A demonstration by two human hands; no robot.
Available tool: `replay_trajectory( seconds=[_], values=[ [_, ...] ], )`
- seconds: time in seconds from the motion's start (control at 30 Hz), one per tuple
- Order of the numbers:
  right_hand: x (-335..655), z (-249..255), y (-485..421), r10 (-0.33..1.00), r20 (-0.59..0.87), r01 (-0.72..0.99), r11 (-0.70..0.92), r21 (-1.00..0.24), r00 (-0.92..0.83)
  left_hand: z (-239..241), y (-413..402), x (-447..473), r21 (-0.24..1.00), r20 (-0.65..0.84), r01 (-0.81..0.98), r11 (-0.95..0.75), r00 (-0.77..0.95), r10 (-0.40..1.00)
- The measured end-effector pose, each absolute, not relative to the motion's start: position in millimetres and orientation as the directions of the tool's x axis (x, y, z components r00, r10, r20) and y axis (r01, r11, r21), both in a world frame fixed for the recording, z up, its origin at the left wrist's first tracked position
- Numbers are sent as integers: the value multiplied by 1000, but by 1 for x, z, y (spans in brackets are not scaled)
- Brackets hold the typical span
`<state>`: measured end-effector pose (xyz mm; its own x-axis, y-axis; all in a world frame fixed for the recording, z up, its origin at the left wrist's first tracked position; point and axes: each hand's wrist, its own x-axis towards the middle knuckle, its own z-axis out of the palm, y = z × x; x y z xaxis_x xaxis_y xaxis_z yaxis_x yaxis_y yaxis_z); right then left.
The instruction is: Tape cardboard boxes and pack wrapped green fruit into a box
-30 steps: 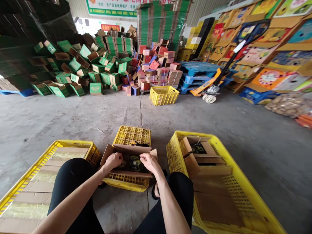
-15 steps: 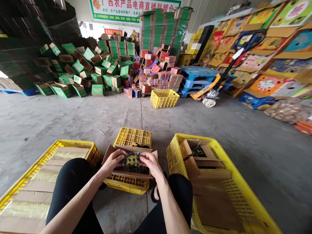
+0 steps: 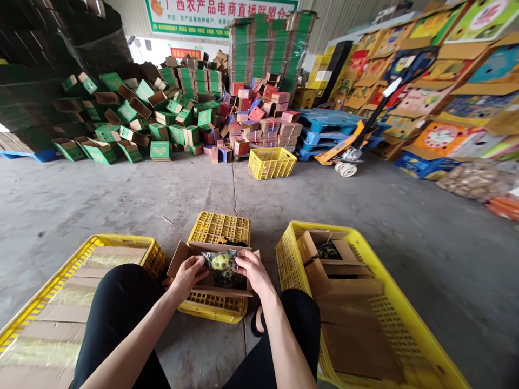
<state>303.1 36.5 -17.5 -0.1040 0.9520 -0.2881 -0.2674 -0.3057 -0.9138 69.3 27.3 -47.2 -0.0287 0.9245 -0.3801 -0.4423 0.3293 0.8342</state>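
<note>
Between my two hands is a plastic bag with dark printing and a yellow-green fruit inside (image 3: 221, 261). My left hand (image 3: 187, 276) pinches the bag's left end, and my right hand (image 3: 252, 270) grips its right end. Just beneath lies an open cardboard box (image 3: 177, 262) with its flaps spread. Another dark-patterned bag (image 3: 229, 279) shows inside the box, partly covered by the held one. Supporting the box is a yellow plastic crate (image 3: 214, 309) that stands between my knees.
At my left, a yellow crate (image 3: 121, 238) holds taped cardboard boxes (image 3: 65, 329). The right-hand yellow crate (image 3: 389, 265) contains cartons, one open (image 3: 348, 251) with a dark bag inside. Farther off are another yellow crate (image 3: 272, 163), heaped green boxes (image 3: 160, 150), blue pallets (image 3: 324, 121) and a pallet jack (image 3: 348, 151).
Both hands have shifted slightly, and the bag is now drawn out lengthwise, showing the yellow fruit more plainly. The dark bag in the box is more visible. The view has turned a little.
</note>
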Motion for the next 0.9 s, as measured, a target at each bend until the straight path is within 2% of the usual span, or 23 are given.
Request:
replay_trajectory(
  seconds=[0.13,0.27,0.5,0.73,0.9],
  values=[
    [303,-22,37,949,-306,-278,-315,-907,-79,-45,30,80,861,-357,-431,270,-134,925],
    [303,-22,37,948,-307,-285,-319,-904,-88,-40,30,86,876,-342,-413,249,-165,925],
    [304,-20,37,949,-288,-284,-314,-906,-128,-26,27,83,918,-257,-338,206,-116,959],
    [308,-18,40,953,-301,-302,-299,-905,-42,-16,24,87,858,-259,-458,234,9,966],
    [307,-14,39,957,-289,-322,-285,-903,-35,-20,26,87,859,-263,-471,199,-72,962]
  ],
)
